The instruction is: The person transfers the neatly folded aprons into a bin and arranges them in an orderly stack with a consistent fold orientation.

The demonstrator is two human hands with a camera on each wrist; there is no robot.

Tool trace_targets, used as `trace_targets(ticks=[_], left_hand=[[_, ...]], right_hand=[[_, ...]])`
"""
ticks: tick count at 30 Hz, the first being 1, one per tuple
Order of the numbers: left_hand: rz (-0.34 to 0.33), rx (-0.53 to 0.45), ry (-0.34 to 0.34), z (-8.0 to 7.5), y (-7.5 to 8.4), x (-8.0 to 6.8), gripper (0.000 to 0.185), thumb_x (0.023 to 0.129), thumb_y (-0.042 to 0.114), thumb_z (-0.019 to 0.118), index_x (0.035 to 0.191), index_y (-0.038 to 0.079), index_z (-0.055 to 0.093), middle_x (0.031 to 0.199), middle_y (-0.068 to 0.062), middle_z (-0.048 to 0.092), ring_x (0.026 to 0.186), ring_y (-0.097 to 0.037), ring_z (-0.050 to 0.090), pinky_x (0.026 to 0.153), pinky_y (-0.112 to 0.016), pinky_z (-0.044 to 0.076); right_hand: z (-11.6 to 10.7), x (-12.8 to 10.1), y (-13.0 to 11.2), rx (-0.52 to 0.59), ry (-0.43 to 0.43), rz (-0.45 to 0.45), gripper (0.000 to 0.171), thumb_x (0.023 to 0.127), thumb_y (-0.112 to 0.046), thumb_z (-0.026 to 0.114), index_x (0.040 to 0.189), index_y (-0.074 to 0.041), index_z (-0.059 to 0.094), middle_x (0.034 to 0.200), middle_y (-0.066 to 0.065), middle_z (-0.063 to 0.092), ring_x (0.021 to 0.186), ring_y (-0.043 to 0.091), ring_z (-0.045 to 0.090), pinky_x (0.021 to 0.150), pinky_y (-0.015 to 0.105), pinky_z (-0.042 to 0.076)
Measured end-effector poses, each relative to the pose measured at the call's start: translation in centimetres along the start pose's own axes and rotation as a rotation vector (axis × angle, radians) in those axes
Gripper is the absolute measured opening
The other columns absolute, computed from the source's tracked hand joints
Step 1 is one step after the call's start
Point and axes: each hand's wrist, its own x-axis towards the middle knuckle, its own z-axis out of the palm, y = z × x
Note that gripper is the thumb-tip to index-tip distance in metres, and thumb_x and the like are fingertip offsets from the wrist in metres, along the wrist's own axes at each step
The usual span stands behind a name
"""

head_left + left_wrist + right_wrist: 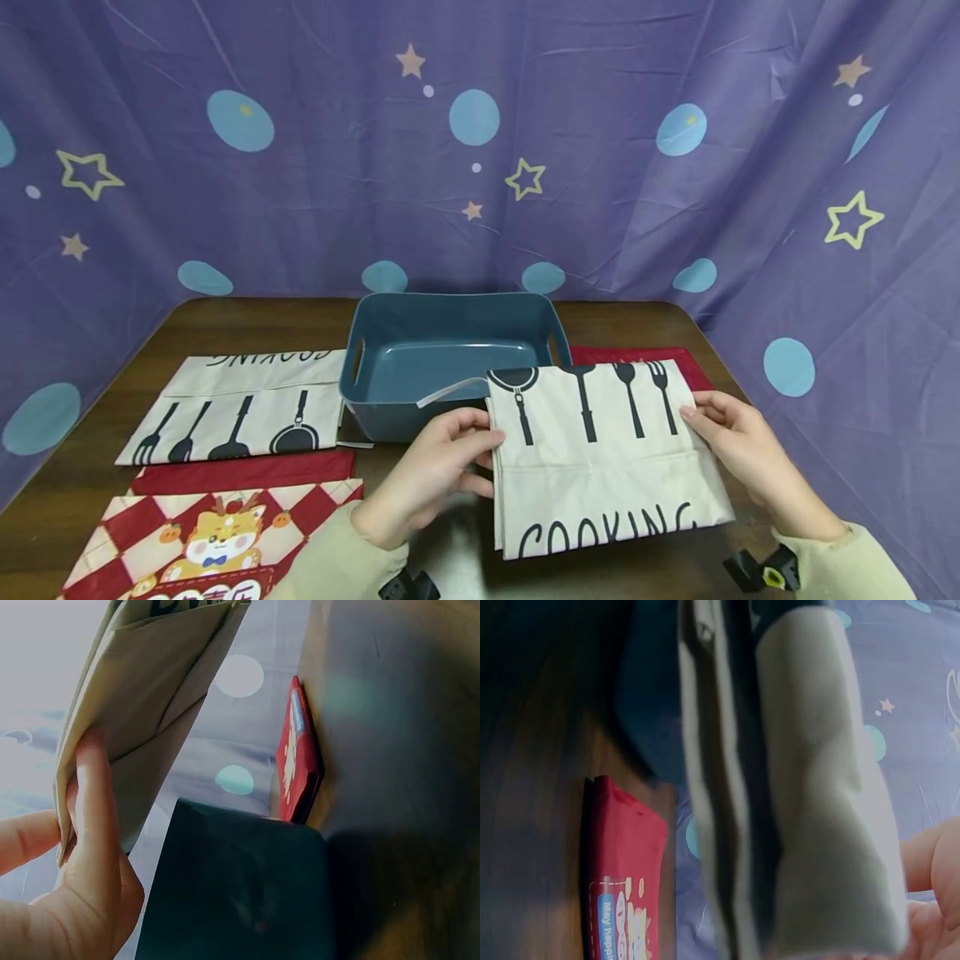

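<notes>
Between both hands hangs a folded white apron (600,467), printed with dark kitchen utensils and the word COOKING. My left hand (450,462) pinches its left edge, thumb in front and fingers behind. The right hand (738,442) pinches the upper right edge. A pale strap (453,390) sticks out from the apron's left side, over the rim of a blue bin (457,417). In the left wrist view, the left hand (82,877) grips the layered edge. Only part of the right hand (930,900) shows beside the fabric in the right wrist view.
The bin stands at the table's back middle. Left of it lies another folded white apron (240,408) with the same print, above a red checkered cloth (217,533) with a cartoon animal. A red folded cloth (637,357) lies behind the held apron. A purple curtain (600,208) hangs behind.
</notes>
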Motion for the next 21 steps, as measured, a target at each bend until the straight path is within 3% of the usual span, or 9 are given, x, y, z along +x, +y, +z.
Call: trace_targets(ticks=[8, 21], left_hand=[[0.005, -0.001, 0.026, -0.6, 0.3, -0.1, 0.035, 0.097, 0.014, 0.059, 0.121, -0.010, 0.052, 0.091, -0.004, 0.065, 0.075, -0.013, 0.063, 0.059, -0.026, 0.057], [0.010, -0.011, 0.094, -1.3, 0.7, -0.3, 0.035, 0.096, 0.016, 0.059, 0.120, -0.009, 0.052, 0.091, -0.003, 0.065, 0.073, -0.012, 0.063, 0.058, -0.026, 0.056]], right_hand=[[0.2, 0.1, -0.8, 0.025, -0.036, 0.001, 0.040, 0.101, -0.018, 0.056, 0.128, 0.012, 0.051, 0.094, 0.006, 0.069, 0.071, 0.002, 0.060, 0.062, 0.023, 0.053], [0.7, 0.1, -1.8, 0.123, -0.067, 0.010, 0.043, 0.101, -0.021, 0.056, 0.130, 0.011, 0.050, 0.089, -0.002, 0.066, 0.070, 0.005, 0.061, 0.061, 0.026, 0.054]])
